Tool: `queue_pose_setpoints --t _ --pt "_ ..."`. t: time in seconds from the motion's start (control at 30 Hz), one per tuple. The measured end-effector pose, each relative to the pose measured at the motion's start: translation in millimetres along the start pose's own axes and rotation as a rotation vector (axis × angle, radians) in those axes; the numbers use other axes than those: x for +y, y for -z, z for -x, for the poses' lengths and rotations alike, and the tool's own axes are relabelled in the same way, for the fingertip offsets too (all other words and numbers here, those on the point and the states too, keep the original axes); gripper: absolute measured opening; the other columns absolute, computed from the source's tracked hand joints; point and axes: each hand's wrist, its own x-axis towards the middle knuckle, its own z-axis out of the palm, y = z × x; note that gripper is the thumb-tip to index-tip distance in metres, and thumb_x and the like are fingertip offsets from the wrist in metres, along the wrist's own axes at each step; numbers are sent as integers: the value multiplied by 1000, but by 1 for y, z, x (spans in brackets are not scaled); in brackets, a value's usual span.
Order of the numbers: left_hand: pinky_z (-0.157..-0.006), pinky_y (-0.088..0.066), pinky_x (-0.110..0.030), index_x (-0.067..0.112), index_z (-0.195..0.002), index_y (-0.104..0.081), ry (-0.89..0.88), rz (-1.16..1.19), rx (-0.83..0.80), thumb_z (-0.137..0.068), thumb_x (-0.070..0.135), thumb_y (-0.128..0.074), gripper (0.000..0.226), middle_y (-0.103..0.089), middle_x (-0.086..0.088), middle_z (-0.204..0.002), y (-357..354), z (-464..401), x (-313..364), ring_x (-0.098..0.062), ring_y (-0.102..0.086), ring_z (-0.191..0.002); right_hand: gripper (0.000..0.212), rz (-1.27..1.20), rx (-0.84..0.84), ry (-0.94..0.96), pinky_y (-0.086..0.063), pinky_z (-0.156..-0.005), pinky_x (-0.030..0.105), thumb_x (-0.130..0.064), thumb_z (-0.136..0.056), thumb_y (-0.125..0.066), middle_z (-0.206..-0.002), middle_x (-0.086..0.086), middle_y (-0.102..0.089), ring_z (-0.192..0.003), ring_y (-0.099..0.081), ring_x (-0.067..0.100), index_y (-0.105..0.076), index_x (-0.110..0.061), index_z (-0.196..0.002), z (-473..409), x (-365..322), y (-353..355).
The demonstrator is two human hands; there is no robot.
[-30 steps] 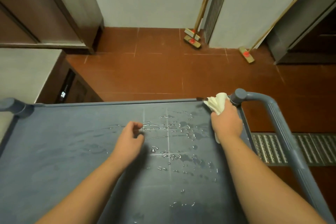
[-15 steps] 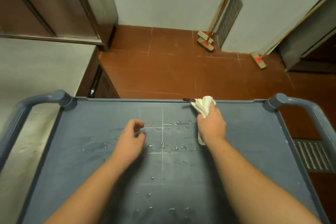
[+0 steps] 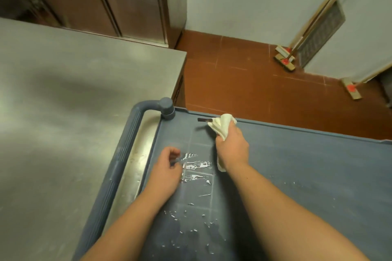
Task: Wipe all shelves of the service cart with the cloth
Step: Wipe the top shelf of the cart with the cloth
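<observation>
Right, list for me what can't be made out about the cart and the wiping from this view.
- Lower shelves: hidden under the top shelf in the head view.
- Cart's right side: cut off by the frame edge.
- Left hand: fingers curled, contents too unclear to tell.
- Cloth: its middle is buried in the right hand.
- Dark thing by the cloth: too small to identify.

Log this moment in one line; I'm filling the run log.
right hand: gripping cloth | left hand: empty, curled | cart top: wet
</observation>
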Motion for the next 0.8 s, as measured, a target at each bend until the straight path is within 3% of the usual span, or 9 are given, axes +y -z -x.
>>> queue_pose_setpoints --t 0.13,0.3,0.4,0.53,0.67,0.8 --pt "-89 -44 -21 32 -92 -50 11 21 7 -81 -6 -51 39 -60 5 -100 19 3 -16 -14 -59 -98 66 26 -92 117 -46 -96 41 -27 -93 -55 -140 9 -54 -118 -57 38 -31 -22 -154 22 -48 -37" --pt "-88 -40 -19 22 -101 -52 -6 46 6 -82 -6 -51 33 -59 4 -102 21 10 -15 -14 -58 -99 67 6 -107 160 -45 -96 38 -22 -92 -55 -140 6 -53 -121 -55 34 -31 -28 -155 27 -52 -37" --pt "-88 -40 -18 21 -103 -53 -13 40 -6 -84 -5 -50 33 -59 6 -104 14 14 -10 -9 -57 -100 59 14 -51 148 -49 -88 40 -22 -93 -55 -130 6 -54 -110 -60 36 -39 -29 -149 24 -39 -23" --pt "-86 -41 -18 22 -101 -53 -34 31 -7 -83 -6 -50 33 -60 7 -102 -12 22 6 -8 -57 -98 44 5 -2 75 -51 -77 42 -20 -93 -52 -117 6 -49 -94 -61 37 -49 -25 -136 18 -4 8" --pt "-87 -38 -18 26 -97 -51 -70 34 -70 -84 -8 -49 36 -59 8 -102 -60 34 26 -10 -56 -102 38 -47 38 28 -48 -77 38 -17 -93 -51 -111 4 -51 -94 -61 34 -53 -27 -129 10 58 52" --pt "-92 -41 -22 22 -101 -51 -114 -18 -142 -84 -9 -49 35 -59 3 -107 -129 48 58 -10 -55 -107 36 -54 90 -48 -52 -81 42 -19 -93 -51 -115 4 -53 -96 -61 33 -54 -27 -129 3 134 108"
